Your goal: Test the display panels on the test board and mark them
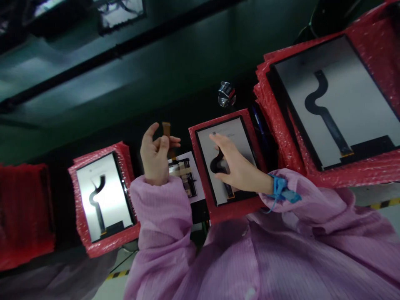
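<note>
Between the thumb and fingers of my left hand (156,156), a short brown flex cable (166,129) is pinched, its end pointing up. Just below lies a small device assembly (184,177) on a white sheet, partly hidden by my left hand and sleeve. A brownish strip shows at its upper edge; I cannot tell whether it joins the held cable. My right hand (239,164) is over a display panel (206,146), thumb and fingers apart around the panel's curved black flex cable (215,165). Red bubble wrap (231,212) lies under that panel.
At right, a larger-looking display panel (353,96) tops a stack of red bubble wrap (281,137). Another panel (109,196) lies on wrap at left, beside more red sheets (25,208). A shiny metal item (226,94) and blue pen (258,118) stand near the middle panel.
</note>
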Demonstrator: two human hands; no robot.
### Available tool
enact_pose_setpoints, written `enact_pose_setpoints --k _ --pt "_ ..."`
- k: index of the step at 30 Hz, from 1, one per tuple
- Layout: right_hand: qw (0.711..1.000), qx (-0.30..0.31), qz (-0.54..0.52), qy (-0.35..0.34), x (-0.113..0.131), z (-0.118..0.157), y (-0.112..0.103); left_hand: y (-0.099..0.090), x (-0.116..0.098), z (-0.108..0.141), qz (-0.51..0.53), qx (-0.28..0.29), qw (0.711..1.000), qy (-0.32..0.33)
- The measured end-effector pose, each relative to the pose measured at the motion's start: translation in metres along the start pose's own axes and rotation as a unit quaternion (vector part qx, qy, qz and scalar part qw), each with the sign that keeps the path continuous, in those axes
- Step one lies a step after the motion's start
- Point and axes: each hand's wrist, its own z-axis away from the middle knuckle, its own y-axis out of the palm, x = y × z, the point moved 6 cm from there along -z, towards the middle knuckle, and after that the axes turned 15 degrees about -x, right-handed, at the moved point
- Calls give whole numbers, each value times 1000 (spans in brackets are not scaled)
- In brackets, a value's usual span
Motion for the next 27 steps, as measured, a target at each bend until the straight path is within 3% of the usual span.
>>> enact_pose_setpoints --k 3,5,9,13,17,21,27 --pt "990 -22 -122 68 -2 -9 4 5 -7 6 -6 44 999 -3" --pt "980 -3 -172 102 -5 -14 10 7 -12 10 -12 70 997 -11" --pt "973 24 -215 80 -7 -17 15 10 -20 19 -42 120 992 -9" --pt "986 41 -160 -17 -5 -20 12 15 -25 25 -102 191 976 27" --pt "988 88 -90 -93 -3 -23 14 22 -35 29 -168 240 949 115" --pt "985 111 -21 -130 -2 -21 17 29 -40 35 -207 283 924 154" --pt "980 88 62 -169 0 -21 18 34 -41 42 -225 323 898 198"
